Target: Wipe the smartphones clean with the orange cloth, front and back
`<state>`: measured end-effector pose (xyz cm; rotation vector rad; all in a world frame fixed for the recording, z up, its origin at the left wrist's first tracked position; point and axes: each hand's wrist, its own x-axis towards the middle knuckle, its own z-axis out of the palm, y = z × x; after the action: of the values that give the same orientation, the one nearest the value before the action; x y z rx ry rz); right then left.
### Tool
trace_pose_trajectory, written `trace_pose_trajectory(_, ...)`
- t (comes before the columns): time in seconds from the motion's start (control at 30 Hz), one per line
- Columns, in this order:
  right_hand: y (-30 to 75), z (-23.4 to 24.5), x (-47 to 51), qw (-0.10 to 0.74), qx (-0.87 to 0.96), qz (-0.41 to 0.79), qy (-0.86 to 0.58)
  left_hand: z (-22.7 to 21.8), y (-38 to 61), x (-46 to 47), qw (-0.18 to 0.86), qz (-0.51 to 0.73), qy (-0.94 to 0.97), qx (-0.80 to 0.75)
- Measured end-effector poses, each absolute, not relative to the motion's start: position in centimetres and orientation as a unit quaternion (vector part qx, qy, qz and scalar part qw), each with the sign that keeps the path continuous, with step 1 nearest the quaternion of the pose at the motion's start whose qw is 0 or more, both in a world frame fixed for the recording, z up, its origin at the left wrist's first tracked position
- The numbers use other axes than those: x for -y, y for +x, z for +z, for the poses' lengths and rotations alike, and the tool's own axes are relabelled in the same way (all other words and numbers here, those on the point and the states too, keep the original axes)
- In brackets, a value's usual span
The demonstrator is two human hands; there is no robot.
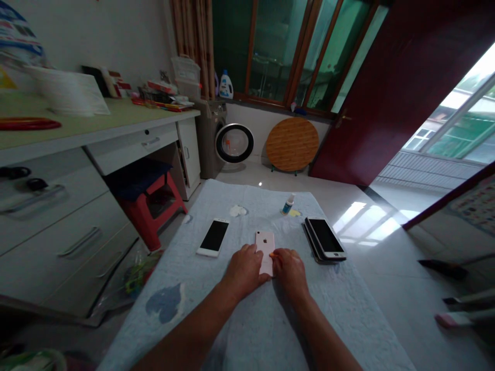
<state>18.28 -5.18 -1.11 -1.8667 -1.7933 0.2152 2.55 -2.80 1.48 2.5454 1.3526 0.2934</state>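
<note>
- Pink phone [265, 245] lies back up on pale blue cloth [348, 299], mid-table, logo facing up.
- Left hand [244, 270]: fingers on phone's left edge, thumb at its near end, holding it.
- Right hand [291, 270]: fingers pinched on a small orange piece [273, 254] at phone's right edge. Fingers hide most of the piece; can't tell what it is.
- Hands cover part of phone's near half; far half is unobstructed.
- White phone [214, 237] to the left, dark screen up, well apart.
- Right side: another phone [327, 237] on top of a dark flat item [312, 241], near the cloth's right edge.
- Small spray bottle [287, 204] upright, beyond the pink phone, slightly right.
- Off-table left: red stool [151, 219] by the desk [143, 121].
- Far side: washer [209, 139], door swung open; round wooden tabletop [293, 144] leaning at the wall.
</note>
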Motion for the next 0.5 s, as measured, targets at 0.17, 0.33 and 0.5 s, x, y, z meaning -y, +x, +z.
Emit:
trace_pose_trajectory(0.17,18.3,-1.4,4.0,0.346,0.646,0.065,-0.678,1.5,2.5,2.9,0.121,0.105,0.873,-0.461)
trace_pose_trajectory(0.33,18.4,-1.3,3.8,0.4,0.626,0.042,-0.669,1.5,2.4,3.0,0.119,0.108,0.872,-0.462)
trace_pose_trajectory(0.5,18.5,-1.2,3.8,0.293,0.673,0.032,-0.679,1.3,2.5,3.0,0.125,0.109,0.87,-0.464)
